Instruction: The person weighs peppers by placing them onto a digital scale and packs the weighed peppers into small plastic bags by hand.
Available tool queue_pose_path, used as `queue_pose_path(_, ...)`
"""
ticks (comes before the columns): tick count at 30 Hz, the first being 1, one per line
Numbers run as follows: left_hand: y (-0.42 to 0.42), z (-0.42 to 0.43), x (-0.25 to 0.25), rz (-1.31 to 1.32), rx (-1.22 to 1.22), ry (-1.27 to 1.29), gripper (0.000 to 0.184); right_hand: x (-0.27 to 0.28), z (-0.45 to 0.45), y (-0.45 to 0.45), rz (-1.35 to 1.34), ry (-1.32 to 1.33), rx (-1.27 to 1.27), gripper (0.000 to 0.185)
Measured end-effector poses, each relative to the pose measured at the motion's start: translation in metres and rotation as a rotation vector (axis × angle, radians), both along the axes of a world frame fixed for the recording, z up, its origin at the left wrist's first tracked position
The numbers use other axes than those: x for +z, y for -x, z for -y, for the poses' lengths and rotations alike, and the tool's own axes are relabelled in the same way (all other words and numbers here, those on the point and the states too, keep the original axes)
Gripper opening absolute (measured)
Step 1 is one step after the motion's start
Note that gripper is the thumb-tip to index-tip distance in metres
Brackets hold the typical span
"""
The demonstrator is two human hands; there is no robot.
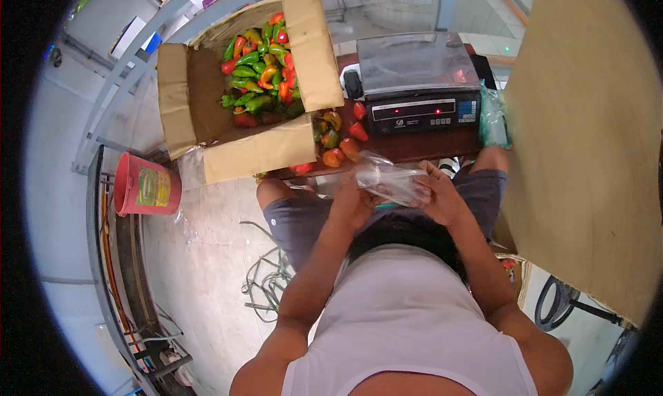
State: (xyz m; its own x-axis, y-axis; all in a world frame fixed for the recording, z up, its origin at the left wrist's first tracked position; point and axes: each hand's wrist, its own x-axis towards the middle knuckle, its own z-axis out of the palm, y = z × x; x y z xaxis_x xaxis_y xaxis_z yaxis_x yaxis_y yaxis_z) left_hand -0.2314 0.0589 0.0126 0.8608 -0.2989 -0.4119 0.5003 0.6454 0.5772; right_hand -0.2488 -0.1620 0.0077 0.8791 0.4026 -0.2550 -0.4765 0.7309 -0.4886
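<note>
Left hand [352, 203], right hand [442, 197]: fingers [428, 178] hold one clear bag [388, 179]
Tabletop [421, 145]: one scale [418, 78]
Box [260, 151]: one, many peppers [259, 104] inside

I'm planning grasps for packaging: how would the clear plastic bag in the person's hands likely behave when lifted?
The clear plastic bag is probably floppy: it creases and bunches between the left hand and right hand. It is likely light, since it looks thin and see-through. Its glossy highlights suggest it may be a little slippery.
</note>
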Motion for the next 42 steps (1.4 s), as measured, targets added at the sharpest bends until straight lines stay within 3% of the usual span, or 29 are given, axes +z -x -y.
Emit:
queue_pose_path(1, 0.002, -0.001, -0.001, 0.008, -0.014, 0.036, 0.016, -0.001, 0.005, -0.002, 0.073, -0.047, 0.084, 0.020)
queue_pose_path(3, 0.010, 0.003, -0.003, 0.023, -0.046, 0.108, 0.015, 0.002, 0.005, -0.003, 0.451, 0.797, 0.031, 0.021)
queue_pose_path(4, 0.016, 0.010, 0.003, 0.084, -0.079, -0.077, 0.014, 0.005, 0.006, -0.002, 0.633, 1.222, 0.000, 0.022)
queue_pose_path(7, 0.026, 0.027, 0.011, 0.341, -0.159, -0.639, 0.013, 0.005, 0.009, -0.014, 0.595, 1.443, -0.439, 0.026)
queue_pose_path(9, 0.025, 0.019, -0.012, 0.592, -0.170, -1.046, 0.014, 0.005, 0.001, -0.012, 0.447, 1.179, -0.419, 0.033)
queue_pose_path(11, 0.009, 0.012, -0.021, 0.275, -0.062, -0.771, 0.015, -0.003, -0.011, -0.008, 0.285, 0.805, -0.304, 0.036)
queue_pose_path(12, 0.001, 0.011, -0.016, 0.122, -0.011, -0.627, 0.016, 0.006, -0.013, -0.002, -0.054, 0.281, -0.215, 0.039)
queue_pose_path(15, -0.004, 0.011, 0.001, -0.186, 0.075, 0.043, 0.018, -0.008, 0.007, -0.003, 0.005, -0.091, 0.086, 0.039)
queue_pose_path(16, 0.001, 0.015, 0.004, -0.152, 0.011, 0.018, 0.018, -0.006, 0.006, -0.003, 0.125, 0.743, 0.022, 0.041)
queue_pose_path(18, 0.015, 0.024, 0.005, -0.084, -0.120, -0.034, 0.018, -0.014, 0.008, -0.007, 0.373, 1.246, -0.199, 0.043)
queue_pose_path(19, 0.017, 0.023, -0.002, 0.092, -0.145, -0.315, 0.019, -0.019, 0.010, -0.011, 0.507, 1.494, -0.315, 0.045)
queue_pose_path(20, 0.017, 0.021, -0.013, 0.270, -0.161, -0.595, 0.020, -0.023, 0.013, -0.016, 0.450, 1.367, -0.383, 0.043)
queue_pose_path(21, 0.018, 0.018, -0.019, 0.442, -0.173, -0.879, 0.022, -0.014, 0.011, -0.012, 0.341, 1.035, -0.267, 0.042)
queue_pose_path(23, 0.004, 0.012, -0.016, 0.184, -0.132, -0.823, 0.024, 0.009, 0.001, -0.003, 0.121, 0.367, -0.044, 0.040)
queue_pose_path(24, -0.002, 0.010, -0.014, 0.058, -0.113, -0.789, 0.025, 0.006, 0.001, -0.003, 0.029, 0.184, 0.017, 0.037)
queue_pose_path(27, -0.005, 0.010, -0.009, -0.219, 0.097, 0.018, 0.024, -0.011, 0.010, -0.009, 0.308, 0.814, -0.043, 0.040)
queue_pose_path(30, 0.009, 0.010, 0.007, -0.088, -0.079, 0.160, 0.025, -0.026, 0.019, -0.016, 0.575, 1.446, -0.107, 0.046)
queue_pose_path(33, 0.007, -0.003, -0.018, 0.662, -0.333, -0.770, 0.022, -0.013, 0.015, -0.021, 0.586, 1.507, -0.371, 0.048)
queue_pose_path(35, 0.009, 0.007, -0.018, 0.816, -0.287, -1.383, 0.020, -0.010, 0.010, -0.019, 0.820, 1.324, -0.263, 0.045)
queue_pose_path(36, 0.010, 0.012, -0.011, 0.877, -0.255, -1.697, 0.019, -0.006, 0.006, -0.018, 0.907, 1.385, -0.217, 0.043)
queue_pose_path(37, 0.011, 0.016, -0.004, 0.850, -0.324, -1.773, 0.020, 0.000, 0.001, -0.017, 0.997, 1.441, -0.174, 0.042)
queue_pose_path(39, 0.012, 0.025, 0.010, 0.798, -0.473, -1.906, 0.027, 0.012, -0.007, -0.011, 1.100, 1.896, -0.098, 0.039)
queue_pose_path(42, -0.002, 0.026, 0.028, 0.621, -1.072, -1.802, 0.049, 0.012, -0.021, -0.013, 0.808, 2.173, 0.168, 0.041)
